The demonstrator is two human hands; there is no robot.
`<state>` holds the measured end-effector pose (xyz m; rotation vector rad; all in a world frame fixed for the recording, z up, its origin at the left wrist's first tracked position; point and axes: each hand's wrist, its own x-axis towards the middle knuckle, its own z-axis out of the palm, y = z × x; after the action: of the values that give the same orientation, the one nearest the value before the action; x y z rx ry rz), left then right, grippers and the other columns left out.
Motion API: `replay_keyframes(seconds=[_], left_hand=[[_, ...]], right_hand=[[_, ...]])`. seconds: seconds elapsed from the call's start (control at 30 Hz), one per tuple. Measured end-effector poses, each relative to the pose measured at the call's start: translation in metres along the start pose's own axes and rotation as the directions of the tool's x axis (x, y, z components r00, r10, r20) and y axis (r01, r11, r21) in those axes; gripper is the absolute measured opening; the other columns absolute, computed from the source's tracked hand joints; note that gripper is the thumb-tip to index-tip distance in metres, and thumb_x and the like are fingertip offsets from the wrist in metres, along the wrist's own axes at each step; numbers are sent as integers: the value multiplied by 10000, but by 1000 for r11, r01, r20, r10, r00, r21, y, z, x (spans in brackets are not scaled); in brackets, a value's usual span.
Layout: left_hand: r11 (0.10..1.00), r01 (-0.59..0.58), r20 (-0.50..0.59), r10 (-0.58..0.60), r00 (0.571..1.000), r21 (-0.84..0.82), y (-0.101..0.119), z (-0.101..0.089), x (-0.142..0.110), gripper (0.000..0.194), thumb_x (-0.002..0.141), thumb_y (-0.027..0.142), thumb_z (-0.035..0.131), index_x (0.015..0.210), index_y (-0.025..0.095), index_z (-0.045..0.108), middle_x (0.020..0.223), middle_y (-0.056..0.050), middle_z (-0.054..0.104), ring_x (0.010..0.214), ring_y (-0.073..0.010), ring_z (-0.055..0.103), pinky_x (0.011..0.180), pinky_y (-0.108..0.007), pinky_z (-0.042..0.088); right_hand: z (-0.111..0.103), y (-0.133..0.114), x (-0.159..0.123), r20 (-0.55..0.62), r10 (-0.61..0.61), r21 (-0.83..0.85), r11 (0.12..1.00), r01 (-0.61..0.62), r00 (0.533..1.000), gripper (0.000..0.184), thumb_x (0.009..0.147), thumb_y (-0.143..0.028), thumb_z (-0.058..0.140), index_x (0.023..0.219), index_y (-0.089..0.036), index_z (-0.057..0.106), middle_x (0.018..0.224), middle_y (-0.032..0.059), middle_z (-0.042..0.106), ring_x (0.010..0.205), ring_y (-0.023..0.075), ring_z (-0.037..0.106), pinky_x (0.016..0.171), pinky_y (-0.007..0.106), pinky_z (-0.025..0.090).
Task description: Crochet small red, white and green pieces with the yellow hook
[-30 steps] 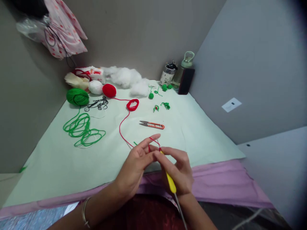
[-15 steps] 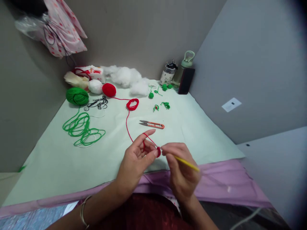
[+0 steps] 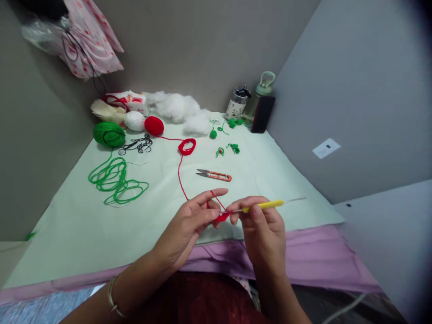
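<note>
My left hand (image 3: 194, 220) pinches a small red crochet piece (image 3: 222, 218) between thumb and fingers. Red yarn (image 3: 182, 180) runs up over its raised index finger and down to the piece. In my right hand (image 3: 261, 225) is a crochet hook with a yellow handle (image 3: 266, 205), lying almost level. Its metal shaft points left and meets the top of the red piece; the tip is partly hidden by my fingers. A thin metal end sticks out from the handle to the right. The yarn leads back to a loose red coil (image 3: 186, 146) and a red ball (image 3: 154, 126).
Orange thread snips (image 3: 214, 175) lie just beyond my hands. Loose green yarn (image 3: 114, 180) spreads at left below a green ball (image 3: 108, 134). White stuffing (image 3: 178, 108) sits along the back wall. A phone (image 3: 263, 114) leans against a bottle (image 3: 265, 83) at back right.
The crochet hook has swung from sloping down to the right to nearly level, its handle rising. My left hand has tilted the red piece and shifted slightly right.
</note>
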<state>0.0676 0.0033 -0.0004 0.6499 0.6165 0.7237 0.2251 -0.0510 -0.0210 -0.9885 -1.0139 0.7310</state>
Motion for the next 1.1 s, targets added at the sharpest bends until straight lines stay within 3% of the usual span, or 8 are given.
replay_keyframes(seconds=[0.13,0.33,0.43,0.53,0.6,0.8,1.0,1.1], left_hand=[[989,-120,-45,124,991,91,-1,0,-2,389,844,249,850,1231,238,812,825,15,632,825,-140,559,851,-279,440],[997,-9,-28,7,1000,-74,-6,2,0,534,775,267,929,1282,202,775,852,-15,715,804,-141,624,827,-279,494],[984,95,4,-95,995,-153,-5,-1,3,455,771,245,926,1200,156,803,881,-48,741,779,-131,630,789,-266,512],[989,45,-17,-48,999,-140,-3,-2,3,389,774,223,918,1146,163,821,848,-24,718,769,-126,629,781,-263,524],[996,-16,-19,15,1000,-82,-4,-1,1,377,779,227,914,1143,186,823,835,-6,704,775,-131,641,810,-277,529],[989,-132,-28,134,991,72,-11,5,-2,367,816,239,898,1175,229,824,902,-13,729,884,-153,660,897,-283,507],[994,-7,-58,0,998,-109,-10,3,2,426,779,247,924,1186,180,815,828,-14,724,805,-145,654,872,-286,520],[978,74,-42,-84,996,-193,-8,-2,5,416,788,211,906,1191,158,816,835,-21,727,775,-127,656,845,-263,533]], right_hand=[[-7,-2,-11,89,-197,-302,929,215,976,234,1076,-195,537,1142,-251,755,998,58,811,798,179,760,738,350,645],[-11,3,-19,432,-442,-632,473,614,786,472,973,-96,693,1387,-323,710,1209,76,766,1083,234,765,866,351,670],[-9,4,-17,245,-439,-562,662,496,864,369,1011,-105,624,1290,-307,758,1112,67,766,967,215,756,791,362,657],[-5,1,-11,23,-279,-248,929,276,960,276,1059,-154,549,1129,-280,784,932,30,751,714,158,698,628,318,602],[-2,0,-7,11,-174,-94,980,174,985,234,1063,-195,567,1064,-274,788,913,21,744,669,142,679,589,295,582],[3,1,-8,99,-256,-313,909,274,962,248,1036,-142,607,1115,-288,791,993,47,795,925,203,748,765,351,642],[-4,8,-21,302,-449,-629,569,530,841,443,973,-80,676,1329,-335,745,1151,74,772,991,227,759,776,364,666],[-4,7,-18,155,-424,-534,724,437,892,361,1000,-80,620,1248,-296,770,1040,68,775,911,214,741,750,372,646]])
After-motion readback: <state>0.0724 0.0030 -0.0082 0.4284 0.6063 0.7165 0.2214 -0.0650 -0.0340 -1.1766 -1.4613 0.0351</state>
